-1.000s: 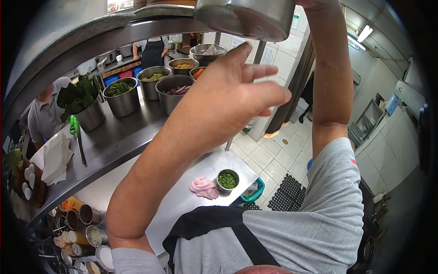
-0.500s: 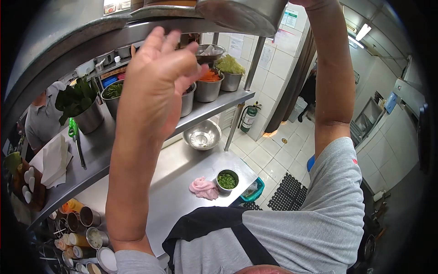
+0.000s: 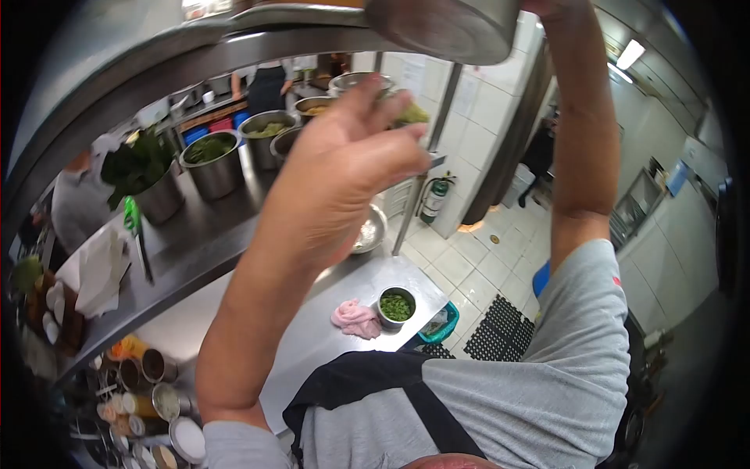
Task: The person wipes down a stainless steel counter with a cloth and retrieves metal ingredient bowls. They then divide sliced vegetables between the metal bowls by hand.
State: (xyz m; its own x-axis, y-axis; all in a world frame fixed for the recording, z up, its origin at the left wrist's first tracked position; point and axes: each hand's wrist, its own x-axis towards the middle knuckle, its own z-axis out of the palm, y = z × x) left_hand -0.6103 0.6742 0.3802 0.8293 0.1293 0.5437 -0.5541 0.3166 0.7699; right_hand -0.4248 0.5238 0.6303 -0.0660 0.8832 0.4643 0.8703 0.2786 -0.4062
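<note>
My right hand (image 3: pixel 550 8) is raised to the top edge of the view, at the side of a round steel pot (image 3: pixel 445 31). It grips the pot, whose underside faces me; most of its fingers are cut off by the frame. My left hand (image 3: pixel 344 164) is in mid-air in front of the lower shelf, holding nothing. Its fingers are loosely bent and apart, a little blurred. Behind it stand steel containers, one with chopped greens (image 3: pixel 211 148) and one with large green leaves (image 3: pixel 141 168). The pot's contents are hidden.
An upper metal shelf (image 3: pixel 187 62) runs overhead. Green-handled scissors (image 3: pixel 137 234) and paper napkins (image 3: pixel 100 273) lie on the lower shelf. On the worktop (image 3: pixel 305 383) are a pink cloth (image 3: pixel 356 319) and a pot of chopped herbs (image 3: pixel 396 307). Other people stand beyond the shelf.
The steel pot has shifted right along with my right hand. My left hand has moved right and down, away from the upper shelf. The view has turned slightly.
</note>
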